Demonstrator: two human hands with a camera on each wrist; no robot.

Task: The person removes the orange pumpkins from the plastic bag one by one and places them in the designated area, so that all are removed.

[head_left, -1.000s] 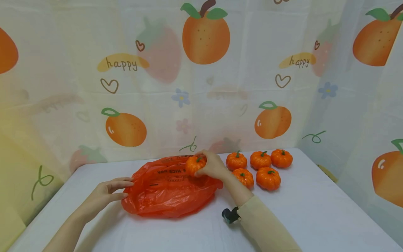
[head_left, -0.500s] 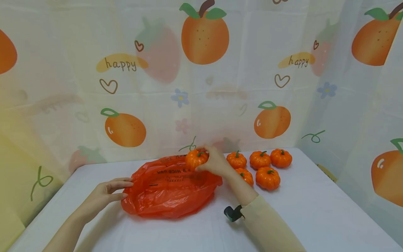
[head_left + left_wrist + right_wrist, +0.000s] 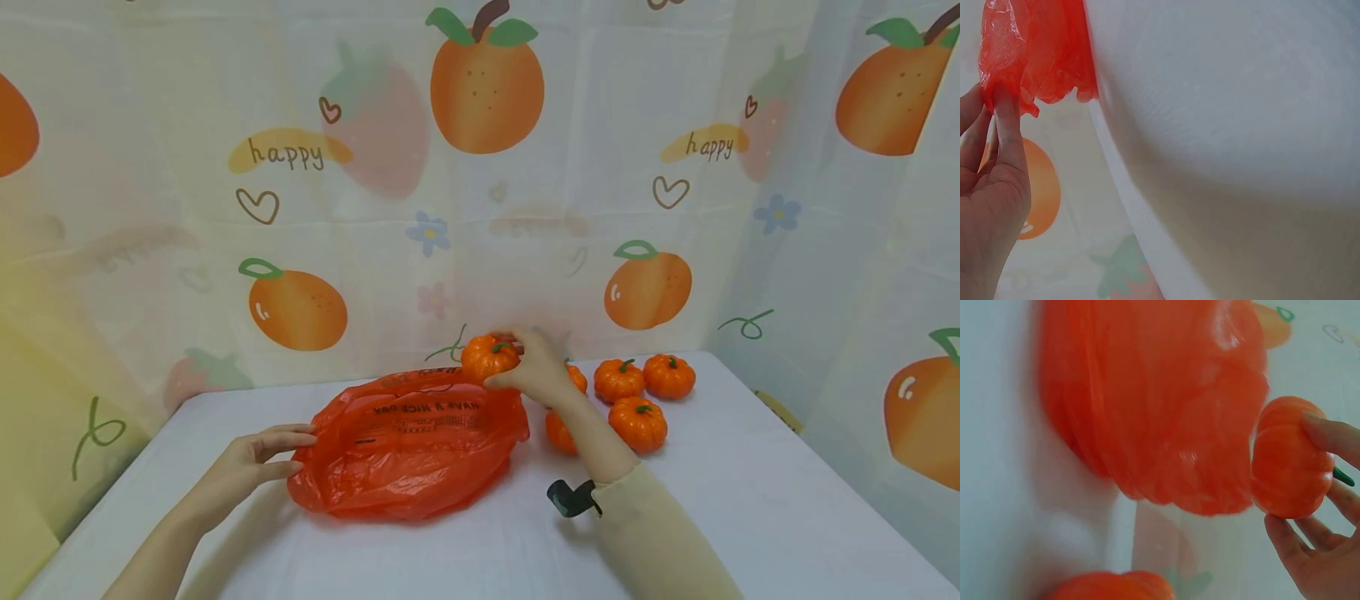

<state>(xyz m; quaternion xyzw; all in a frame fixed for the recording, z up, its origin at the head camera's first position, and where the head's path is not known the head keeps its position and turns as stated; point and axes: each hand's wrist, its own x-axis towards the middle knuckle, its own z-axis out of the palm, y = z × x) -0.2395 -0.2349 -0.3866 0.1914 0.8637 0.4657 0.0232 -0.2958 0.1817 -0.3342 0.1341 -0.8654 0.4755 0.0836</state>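
My left hand [image 3: 243,465] holds the left edge of a red plastic bag [image 3: 408,479] whose mouth gapes open, dark printing visible on its far wall. In the left wrist view the thin film [image 3: 1041,50] covers the fingertips. A small orange pumpkin [image 3: 486,360] with a green stem is gripped by my right hand [image 3: 538,367], raised at the bag's far right rim. In the right wrist view, thumb and fingers surround this pumpkin [image 3: 1291,459] right beside the bag. Behind my right hand and forearm, two more pumpkins [image 3: 561,435] are partly hidden.
Several similar pumpkins [image 3: 637,425] sit in a group on the white tabletop [image 3: 750,500], right of the bag. A fruit-printed curtain [image 3: 525,208] rises along the table's back edge. A small dark device [image 3: 572,498] is fixed at my right wrist.
My right hand has lifted the pumpkin up from the bag's mouth and moved it to the right and back. The left hand and the bag stay nearly where they were.
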